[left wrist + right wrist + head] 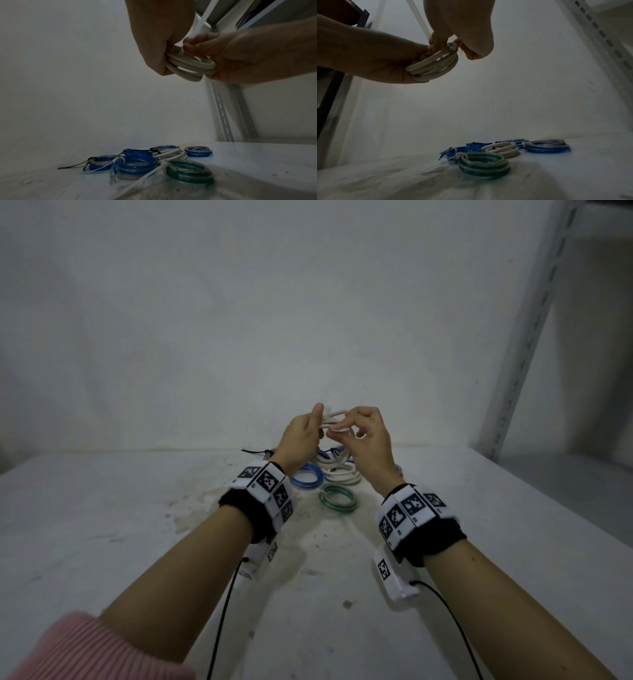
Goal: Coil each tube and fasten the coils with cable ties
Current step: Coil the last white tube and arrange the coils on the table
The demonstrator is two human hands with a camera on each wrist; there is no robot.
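The white tube coil [188,66] was up in the air above the tabletop [120,542], both hands on it. The left hand [299,436] clamped one side; the right hand [368,436] pinched the white cable tie [197,28] at the coil. A slack grip could let the loops spring open. Only the wrist views showed the tie's tail; the head view probably hid it behind fingers.

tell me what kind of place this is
Likely a storeroom or workshop corner: a bare white table against a plain wall, slotted metal shelving uprights beside it, and finished tube coils piled on the table.
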